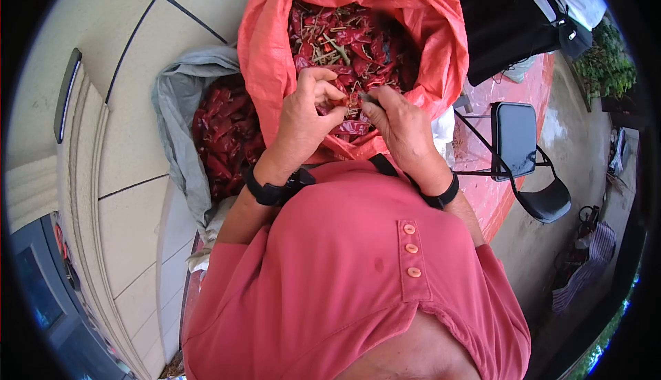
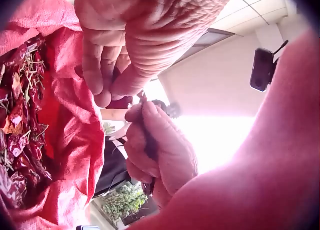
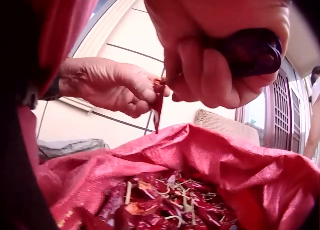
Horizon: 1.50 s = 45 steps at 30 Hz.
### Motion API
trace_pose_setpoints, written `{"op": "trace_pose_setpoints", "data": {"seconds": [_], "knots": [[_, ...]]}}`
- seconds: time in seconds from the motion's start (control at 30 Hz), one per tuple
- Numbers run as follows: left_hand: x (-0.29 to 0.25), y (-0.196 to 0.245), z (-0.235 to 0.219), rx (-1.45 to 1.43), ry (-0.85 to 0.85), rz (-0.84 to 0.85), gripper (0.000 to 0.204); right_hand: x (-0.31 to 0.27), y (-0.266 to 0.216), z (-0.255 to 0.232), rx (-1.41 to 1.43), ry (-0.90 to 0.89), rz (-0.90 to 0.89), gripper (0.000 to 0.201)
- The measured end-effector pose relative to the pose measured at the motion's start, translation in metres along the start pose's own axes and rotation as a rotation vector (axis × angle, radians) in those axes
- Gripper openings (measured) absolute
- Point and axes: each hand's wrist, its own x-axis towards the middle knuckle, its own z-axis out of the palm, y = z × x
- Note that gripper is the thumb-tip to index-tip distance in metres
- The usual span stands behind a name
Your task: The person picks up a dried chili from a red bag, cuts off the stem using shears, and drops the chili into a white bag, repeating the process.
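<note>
My left hand (image 1: 301, 120) pinches a dried red chili pepper (image 3: 158, 112) near its stem end, over the mouth of a red woven sack (image 1: 265, 43). The pod hangs down from the fingertips in the right wrist view. My right hand (image 1: 406, 131) grips a small tool with a dark, rounded handle (image 3: 255, 52), its fingers curled round it. Most of the tool is hidden in the fist, so I cannot tell its kind. In the left wrist view the right hand's thumb and forefinger meet close to the pepper's stem. Dried chili peppers (image 1: 351, 46) with pale stems fill the sack below.
A grey sack (image 1: 175, 98) holding more dried red peppers (image 1: 227, 132) stands left of the red one. To the right are a black folding chair (image 1: 515, 139) and a black bag (image 1: 506, 22). Green plants (image 1: 606, 60) grow farther back.
</note>
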Motion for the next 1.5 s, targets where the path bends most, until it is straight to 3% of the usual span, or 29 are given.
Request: {"op": "trace_pose_setpoints", "data": {"seconds": [0.13,0.33,0.83,0.93,1.07,1.13,1.27,1.37,1.43,1.5], "knots": [[0.001,0.000,0.000,-0.040,0.023,-0.006,0.049,-0.001,-0.001,-0.001,0.105,0.026,-0.011,0.028],[0.002,0.000,0.000,-0.079,-0.006,-0.017,0.049,-0.002,-0.001,0.001,0.054,-0.098,0.005,0.031],[-0.004,-0.003,-0.003,-0.202,-0.093,-0.110,0.050,0.003,0.005,0.006,0.010,-0.155,-0.076,0.019],[-0.003,-0.002,-0.005,-0.174,-0.117,-0.157,0.051,0.001,0.005,0.008,0.190,-0.111,-0.030,0.019],[-0.003,-0.003,-0.011,-0.260,-0.214,-0.220,0.051,-0.001,0.011,0.011,0.452,-0.268,0.057,0.017],[-0.003,0.001,-0.016,-0.194,-0.249,-0.257,0.043,-0.005,0.013,0.012,0.630,-0.308,0.140,0.016],[-0.010,0.011,-0.027,0.146,-0.394,-0.208,0.023,-0.004,0.015,0.006,0.277,-0.297,0.028,0.020],[-0.023,0.001,-0.036,0.383,-0.323,0.140,0.015,-0.006,0.032,0.002,0.241,-0.230,0.088,0.022],[-0.032,0.013,-0.051,0.447,-0.232,0.049,0.017,-0.009,0.042,0.000,0.219,-0.103,0.156,0.021],[-0.040,0.032,-0.073,0.537,-0.177,-0.042,0.019,-0.015,0.062,0.007,0.175,-0.157,0.221,0.028]]}}
